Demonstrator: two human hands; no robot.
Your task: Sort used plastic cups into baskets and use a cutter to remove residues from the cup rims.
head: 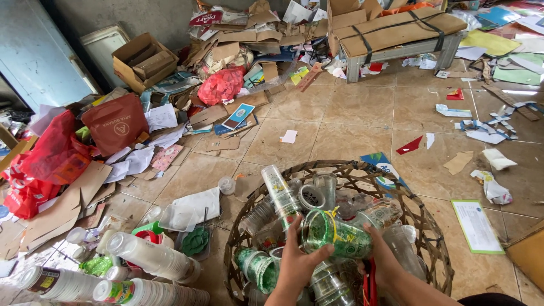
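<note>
My left hand (299, 260) and my right hand (381, 255) together hold a clear plastic cup with green print (334, 233), lying sideways with its mouth toward the left. Both hands are over a round woven basket (433, 238) filled with several used clear plastic cups. A stack of nested clear cups (281, 195) sticks up out of the basket just left of the held cup. My left thumb presses on the cup's lower rim; my right fingers wrap around its base.
Stacks of white and clear cups (148, 256) lie on the tiled floor at lower left. Cardboard, paper, red bags (52, 148) and a red plastic bag (221, 85) litter the left and back. A low bench with strapped cardboard (396, 31) stands at the back right.
</note>
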